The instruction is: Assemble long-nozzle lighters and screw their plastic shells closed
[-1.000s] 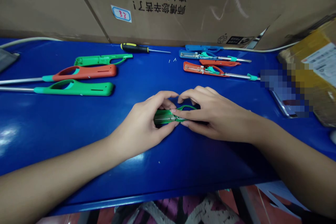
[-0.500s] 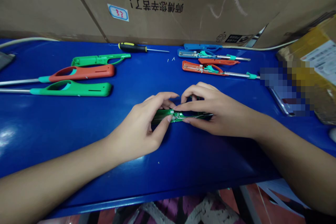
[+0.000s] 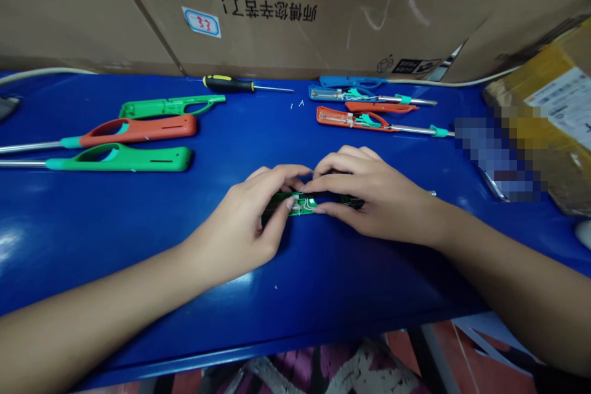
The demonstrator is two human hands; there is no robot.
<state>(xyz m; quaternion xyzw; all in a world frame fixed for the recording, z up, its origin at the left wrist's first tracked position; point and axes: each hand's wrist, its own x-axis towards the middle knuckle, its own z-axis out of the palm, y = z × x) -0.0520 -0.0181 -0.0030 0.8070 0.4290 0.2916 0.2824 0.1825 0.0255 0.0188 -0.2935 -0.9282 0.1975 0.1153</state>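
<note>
An opened green lighter [image 3: 302, 204], of the long-necked kind, lies on the blue table between my hands, its inner parts and white wires showing. My left hand [image 3: 258, 212] is closed round its left end, thumb in front and fingers behind. On the right part, my right hand [image 3: 364, 191] grips with thumb and fingers and covers much of the lighter. A bit of metal tip [image 3: 433, 193] shows beyond the right wrist. A loose green half-shell [image 3: 168, 106] lies at the back left.
Assembled orange [image 3: 138, 129] and green [image 3: 124, 157] lighters lie left. Opened blue [image 3: 332, 93] and orange [image 3: 341, 117] ones lie back right. A screwdriver [image 3: 231, 84] and tiny screws [image 3: 301, 103] lie near the cardboard box [image 3: 258, 43]. A yellow-taped parcel [image 3: 549, 111] stands right.
The camera view has shifted slightly. Both hands keep hold of the green lighter, the left thumb now a little further left on it and more of the wires visible.
</note>
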